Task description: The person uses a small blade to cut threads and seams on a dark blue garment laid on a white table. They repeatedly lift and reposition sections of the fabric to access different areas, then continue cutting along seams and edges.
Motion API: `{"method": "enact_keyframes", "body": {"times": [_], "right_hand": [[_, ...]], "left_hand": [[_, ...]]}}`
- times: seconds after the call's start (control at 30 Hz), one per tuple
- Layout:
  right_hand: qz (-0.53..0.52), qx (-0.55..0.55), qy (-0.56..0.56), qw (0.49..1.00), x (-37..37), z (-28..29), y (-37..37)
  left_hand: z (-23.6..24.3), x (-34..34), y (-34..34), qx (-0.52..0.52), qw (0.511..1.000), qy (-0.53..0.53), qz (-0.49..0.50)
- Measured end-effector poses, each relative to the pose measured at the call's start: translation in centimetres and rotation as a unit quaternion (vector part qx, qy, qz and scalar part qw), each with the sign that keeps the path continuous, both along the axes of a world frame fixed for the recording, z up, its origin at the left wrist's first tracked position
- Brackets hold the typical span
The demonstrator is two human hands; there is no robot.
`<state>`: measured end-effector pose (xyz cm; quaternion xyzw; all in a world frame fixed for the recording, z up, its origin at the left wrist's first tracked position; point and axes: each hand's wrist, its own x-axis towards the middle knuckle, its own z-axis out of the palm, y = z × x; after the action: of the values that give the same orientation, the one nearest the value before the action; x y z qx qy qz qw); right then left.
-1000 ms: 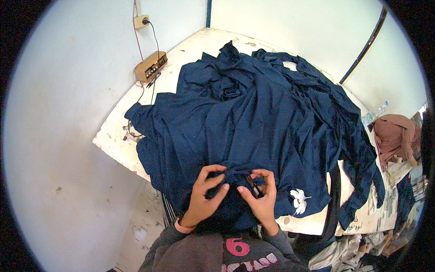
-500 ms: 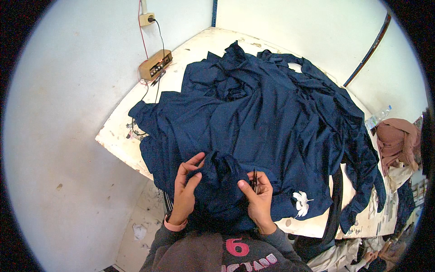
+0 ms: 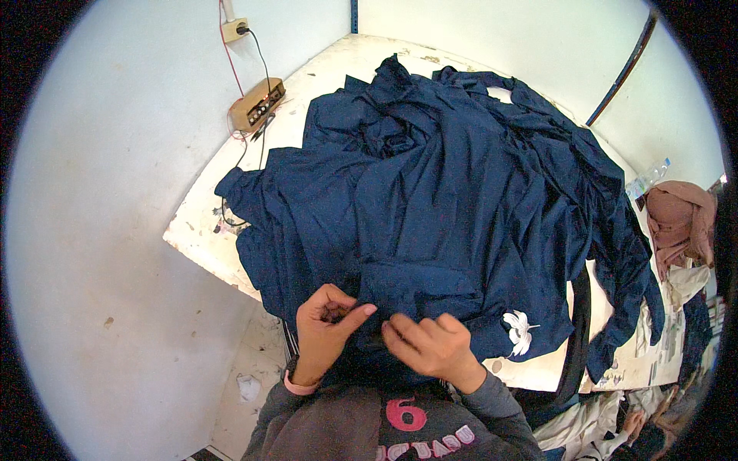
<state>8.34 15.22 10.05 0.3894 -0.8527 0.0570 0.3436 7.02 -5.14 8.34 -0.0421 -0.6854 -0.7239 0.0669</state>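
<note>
ok, dark blue garment [image 3: 461,207] lies rumpled over most of the table [image 3: 192,227], its near end between our hands and our front. looks like thin woven cloth: limp, light per handful, maybe a bit slick, hard to damage, though the whole heap should drag. best hold is probably the folded panel [image 3: 419,278] just far of our hands, thumb and forefinger, one layer at a time. left hand [image 3: 324,334]: fingers curled, thumb out over the cloth; can't tell if we're pinching any. right hand [image 3: 437,347]: fingers curled in, undersides hidden; can't tell what we grip. white flower-shaped piece [image 3: 520,333] sits right of it, looks delicate. room: bare table at left and near right; left wall [image 3: 115,192] and far wall [image 3: 500,34] close those sides. wired wooden box [image 3: 258,105] at far left could snag cloth.
</note>
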Motion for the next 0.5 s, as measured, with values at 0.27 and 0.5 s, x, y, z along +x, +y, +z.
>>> {"method": "enact_keyframes", "body": {"times": [0.27, 0.5], "right_hand": [[0.063, -0.029, 0.031, 0.997, 0.9, 0.2, 1.5], [0.071, -0.069, 0.033, 0.995, 1.0, -1.3, 2.1]], "left_hand": [[-0.2, 0.4, 1.3, -0.056, 0.987, -0.016, -0.147], [0.3, -0.7, 0.5, -0.169, 0.958, 0.048, -0.227]]}}
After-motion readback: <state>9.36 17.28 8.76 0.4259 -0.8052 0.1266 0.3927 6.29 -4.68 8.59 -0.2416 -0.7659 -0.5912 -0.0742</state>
